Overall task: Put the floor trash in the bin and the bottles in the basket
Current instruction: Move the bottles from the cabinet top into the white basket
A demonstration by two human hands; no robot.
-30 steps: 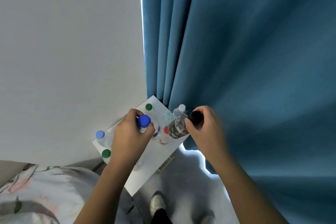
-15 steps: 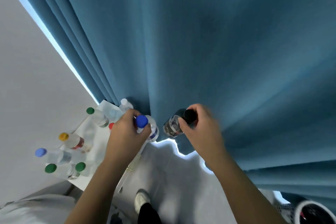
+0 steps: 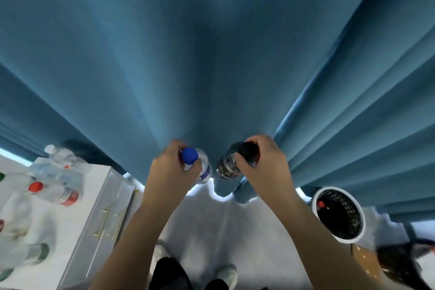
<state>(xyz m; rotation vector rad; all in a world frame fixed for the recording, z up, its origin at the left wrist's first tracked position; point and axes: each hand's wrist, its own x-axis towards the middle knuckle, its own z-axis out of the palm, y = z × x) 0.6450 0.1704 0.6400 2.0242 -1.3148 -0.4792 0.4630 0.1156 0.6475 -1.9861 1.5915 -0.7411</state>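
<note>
A blue-capped clear bottle (image 3: 203,168) is gripped at its neck by the left hand (image 3: 171,169), and a black-capped dark bottle (image 3: 227,167) by the right hand (image 3: 261,162). Both are held roughly upright. The white-rimmed mesh basket (image 3: 346,214) is seen on the floor, low to the right, nearer the right hand and well apart from both.

The far curtain (image 3: 211,54) is matt blue cloth. The blue-capped bottle (image 3: 204,170) is clear glossy plastic; the dark bottle (image 3: 226,167) shines too. Left, the cabinet (image 3: 80,242) is smooth matt white with brassy metal handles (image 3: 103,224); right, the basket (image 3: 335,189) has black mesh walls.
</note>
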